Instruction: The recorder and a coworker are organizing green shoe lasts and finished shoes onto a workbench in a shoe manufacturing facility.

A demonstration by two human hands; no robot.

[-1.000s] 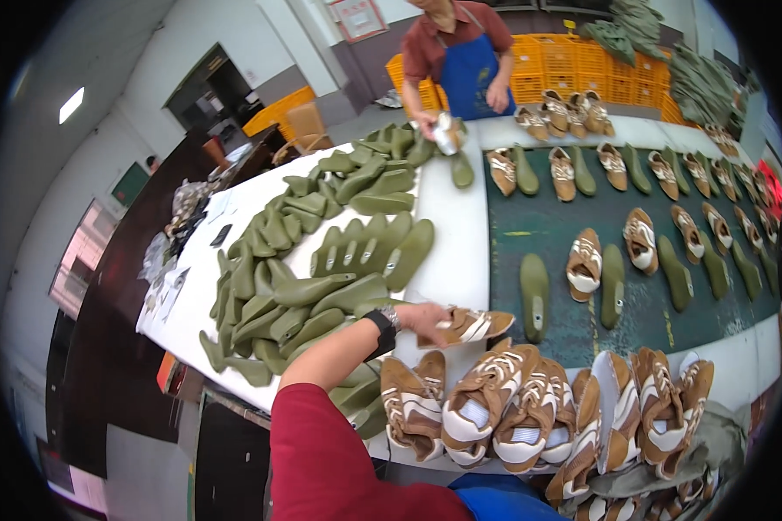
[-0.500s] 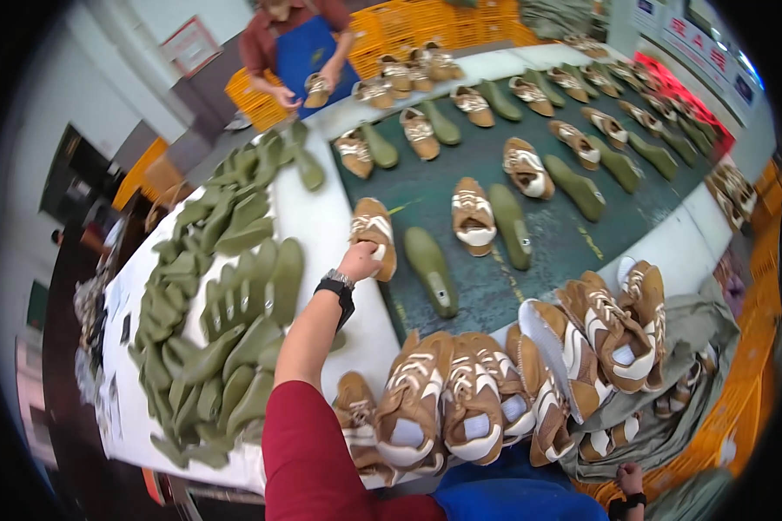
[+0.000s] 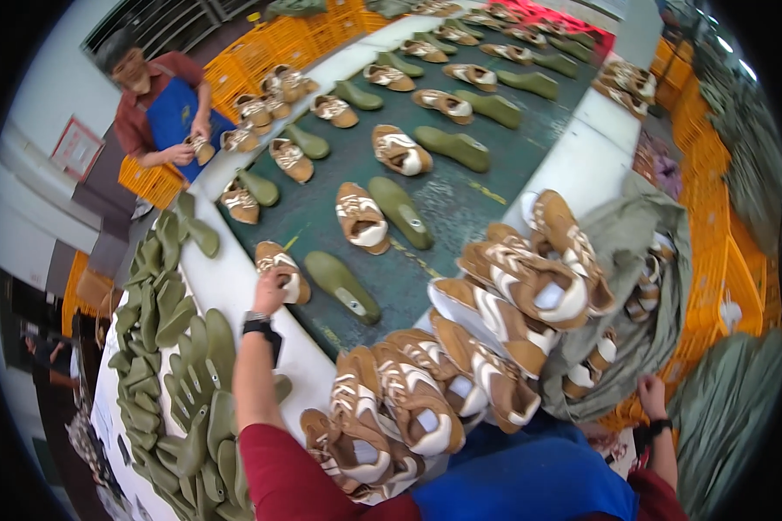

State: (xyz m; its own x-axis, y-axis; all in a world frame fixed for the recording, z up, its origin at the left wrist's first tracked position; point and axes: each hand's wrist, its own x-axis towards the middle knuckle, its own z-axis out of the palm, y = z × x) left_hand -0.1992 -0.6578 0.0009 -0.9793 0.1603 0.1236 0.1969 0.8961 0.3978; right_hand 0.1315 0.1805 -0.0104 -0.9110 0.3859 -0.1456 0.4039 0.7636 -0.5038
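My left hand reaches over the near-left corner of the green conveyor belt, fingers closed at the heel opening of a brown and white sneaker. To the right of that sneaker lies an olive-green shoe last. My right hand is low at the right, beside a grey-green cloth, its fingers curled with nothing visible in them. Close in front of me, piled sneakers line the white ledge. More sneakers and lasts lie side by side along the belt.
Many olive lasts are heaped on the white table at the left. Across the belt, a co-worker in a blue apron holds a sneaker. Orange crates stand at the right, and the cloth holds more sneakers.
The view has turned to the right. My left hand has shifted the sneaker from above the white ledge toward the belt's edge, close to the last. My right hand has risen further into view.
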